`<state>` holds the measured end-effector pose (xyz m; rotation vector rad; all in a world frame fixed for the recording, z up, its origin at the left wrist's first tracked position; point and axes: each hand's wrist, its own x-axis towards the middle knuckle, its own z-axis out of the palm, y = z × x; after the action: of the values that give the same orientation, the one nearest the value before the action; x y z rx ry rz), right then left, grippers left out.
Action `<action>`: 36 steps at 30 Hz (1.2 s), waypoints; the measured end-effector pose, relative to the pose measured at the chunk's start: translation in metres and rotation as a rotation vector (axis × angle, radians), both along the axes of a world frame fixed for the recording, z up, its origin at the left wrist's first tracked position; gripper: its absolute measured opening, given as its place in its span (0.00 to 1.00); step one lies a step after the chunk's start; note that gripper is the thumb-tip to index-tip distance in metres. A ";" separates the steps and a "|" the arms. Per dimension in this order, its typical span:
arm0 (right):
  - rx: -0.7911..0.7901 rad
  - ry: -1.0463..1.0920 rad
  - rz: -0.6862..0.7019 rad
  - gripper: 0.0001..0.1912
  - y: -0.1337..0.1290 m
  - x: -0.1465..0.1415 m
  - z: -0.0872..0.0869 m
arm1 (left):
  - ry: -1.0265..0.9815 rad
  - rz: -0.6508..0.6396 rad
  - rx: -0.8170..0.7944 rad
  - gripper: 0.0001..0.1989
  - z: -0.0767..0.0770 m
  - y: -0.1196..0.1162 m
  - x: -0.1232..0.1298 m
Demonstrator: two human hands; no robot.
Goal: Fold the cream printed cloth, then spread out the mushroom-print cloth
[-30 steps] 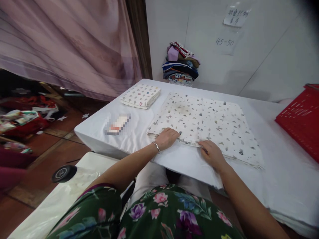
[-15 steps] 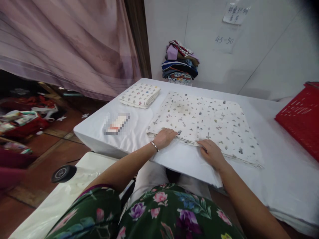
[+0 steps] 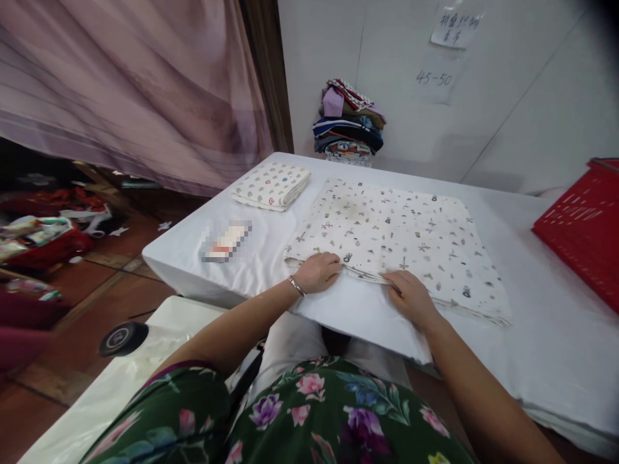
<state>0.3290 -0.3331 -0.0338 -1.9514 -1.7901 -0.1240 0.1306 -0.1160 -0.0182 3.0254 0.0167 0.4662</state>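
A white cloth (image 3: 396, 238) with small grey and brown prints lies folded in flat layers on the white-covered table (image 3: 546, 309). Its near edge shows several thin layers. My left hand (image 3: 319, 272), with a bracelet at the wrist, is closed on that near edge left of centre. The fingers of my right hand (image 3: 410, 296) pinch the same edge further right, thumb against the layers. To the back left sits a smaller folded cloth (image 3: 271, 185) with grey and coloured prints, apart from both hands.
A blurred-out flat object (image 3: 226, 241) lies on the table's left part. The red plastic basket (image 3: 585, 225) stands at the right. Folded clothes (image 3: 349, 125) are stacked by the wall. Left of me, a round black object (image 3: 123, 338) rests on a white surface.
My left hand has shifted very slightly left and down along the cloth's near edge, its fingers curling more. The right hand stays at the same spot.
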 end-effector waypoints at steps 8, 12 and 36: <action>-0.019 0.008 -0.008 0.15 -0.001 0.001 -0.002 | 0.001 0.056 -0.066 0.13 0.001 0.000 0.005; -0.011 -0.004 0.001 0.15 0.000 0.002 -0.003 | -0.033 0.044 -0.131 0.12 0.005 -0.002 0.001; 0.063 -0.005 0.031 0.14 -0.001 0.004 -0.005 | -0.029 0.201 0.020 0.11 -0.003 0.009 -0.019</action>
<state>0.3326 -0.3345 -0.0393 -1.8806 -1.7963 -0.1728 0.1116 -0.1069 -0.0210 3.0502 0.3184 0.5282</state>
